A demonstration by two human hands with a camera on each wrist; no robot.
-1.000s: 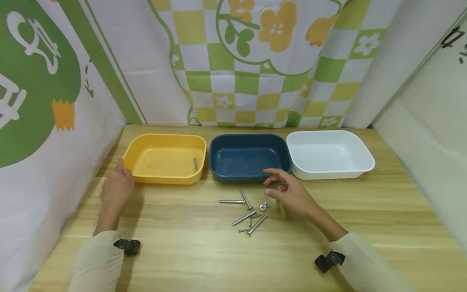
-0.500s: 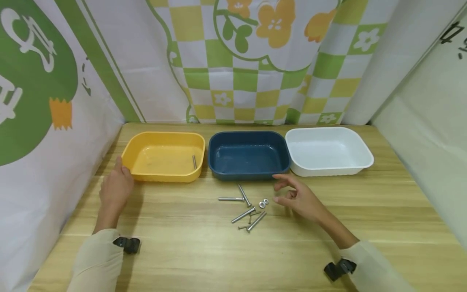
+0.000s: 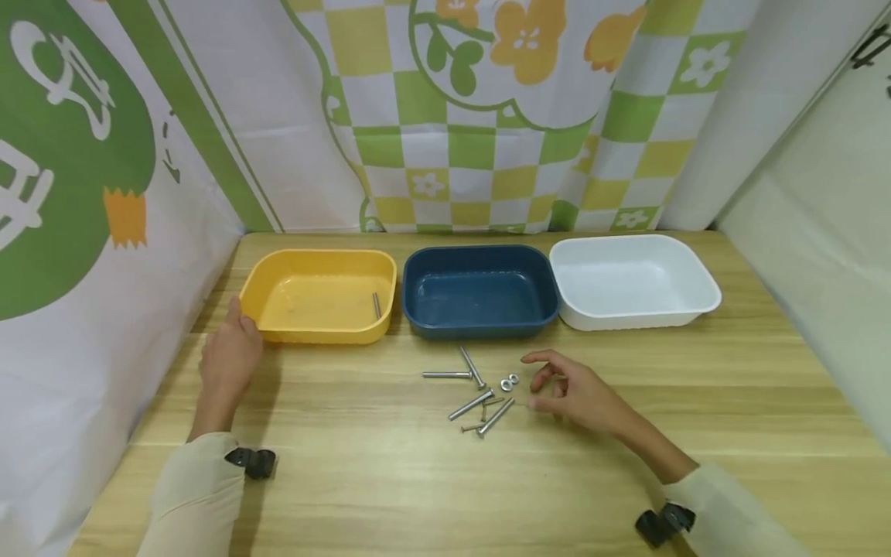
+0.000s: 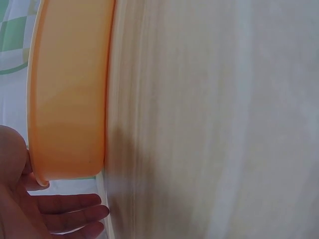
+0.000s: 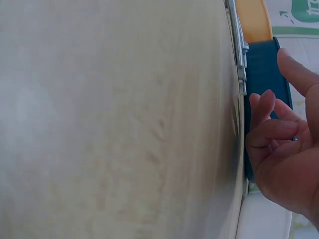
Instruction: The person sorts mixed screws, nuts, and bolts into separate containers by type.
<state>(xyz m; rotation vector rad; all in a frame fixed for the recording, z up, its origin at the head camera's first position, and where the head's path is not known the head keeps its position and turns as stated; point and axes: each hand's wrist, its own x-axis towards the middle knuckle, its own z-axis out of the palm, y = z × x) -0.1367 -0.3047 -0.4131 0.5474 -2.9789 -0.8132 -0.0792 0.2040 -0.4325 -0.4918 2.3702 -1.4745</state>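
Note:
My left hand (image 3: pixel 230 356) holds the near left corner of the yellow plastic bin (image 3: pixel 316 335), its thumb and index finger at the rim. In the left wrist view the other fingers stay off the bin. A single bolt (image 3: pixel 377 305) lies inside it. Just right of two nuts (image 3: pixel 506 384), my right hand (image 3: pixel 581 394) hovers with thumb and index finger spread apart. Its other fingers curl toward the palm, where the right wrist view shows a small metal piece (image 5: pixel 294 139), mostly hidden. Several bolts (image 3: pixel 470 404) and small screws (image 3: pixel 472 428) lie on the table left of that hand.
A dark blue bin (image 3: pixel 480 331) stands in the middle of the back row, with a white bin (image 3: pixel 633 320) close to its right. Patterned cloth (image 3: pixel 445 155) hangs behind the wooden table (image 3: pixel 390 495) and along its sides.
My right hand has drawn back from the blue bin's front edge, moving right and toward me. The left hand stays at the yellow bin. The camera has shifted slightly.

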